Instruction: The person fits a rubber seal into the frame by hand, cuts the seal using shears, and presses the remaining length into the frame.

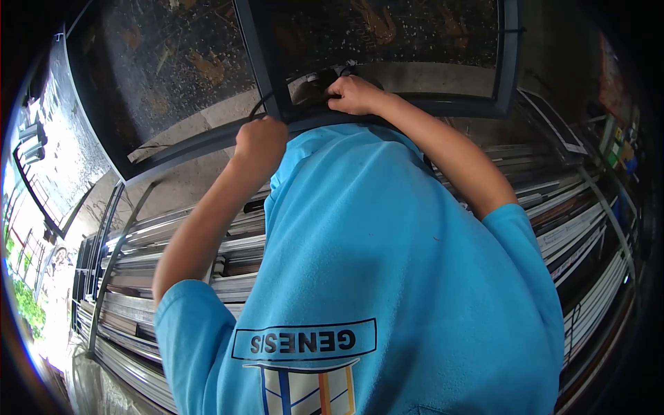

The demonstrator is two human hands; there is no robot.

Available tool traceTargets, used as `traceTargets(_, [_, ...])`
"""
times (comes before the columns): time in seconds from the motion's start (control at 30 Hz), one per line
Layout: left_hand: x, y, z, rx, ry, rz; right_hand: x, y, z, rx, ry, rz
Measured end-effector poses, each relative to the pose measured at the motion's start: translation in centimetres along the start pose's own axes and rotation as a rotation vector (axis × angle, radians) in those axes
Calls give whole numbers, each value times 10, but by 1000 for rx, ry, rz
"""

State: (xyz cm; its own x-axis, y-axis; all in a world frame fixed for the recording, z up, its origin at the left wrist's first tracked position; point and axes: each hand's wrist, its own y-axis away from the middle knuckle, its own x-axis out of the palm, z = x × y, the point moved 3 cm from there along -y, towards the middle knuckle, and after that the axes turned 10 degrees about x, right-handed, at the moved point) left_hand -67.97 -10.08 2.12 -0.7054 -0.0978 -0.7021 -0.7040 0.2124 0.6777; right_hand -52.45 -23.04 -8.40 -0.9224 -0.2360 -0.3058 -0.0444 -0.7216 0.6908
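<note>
Step in hand, as I read it: seating the black rubber strip into the dark metal frame where the upright bar meets the curved lower rail.

- Left hand: clenched in a fist on the lower rail, just left of the upright bar. Looks like it is steadying the frame. Can't tell whether the strip end is inside the fist.
- Right hand: fingers curled and pinched at the rail just right of the bar, on or at the strip. The exact grip is hidden by the knuckles.
- The strip arcs loose from near the left hand, crosses the bar and runs toward the right hand. That section is not yet seated.

Next move, my judgement: the loose arc needs pressing in along the rail while the left hand holds the frame steady. Watch for a kink at the bar junction.

Count:
- hands: 2, both on the frame
- frame: 1, with 2 glass panes in view, left pane and right pane, both dusty
- rubber strip: 1 visible
- racked metal profiles behind: too many to count
- blue shirt: 1, fills the lower view
</note>
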Motion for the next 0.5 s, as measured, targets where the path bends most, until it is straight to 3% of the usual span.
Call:
traceTargets(0.07, [12, 10, 13, -127, 174, -116, 5, 0, -3, 42, 20, -4])
traceTargets(0.2, [16, 19, 20, -137, 351, -486, 9, -7, -4, 12, 28, -68])
traceTargets(0.5, [25, 20, 26, -106, 538, -559, -1, -4, 25, 53, 179, -6])
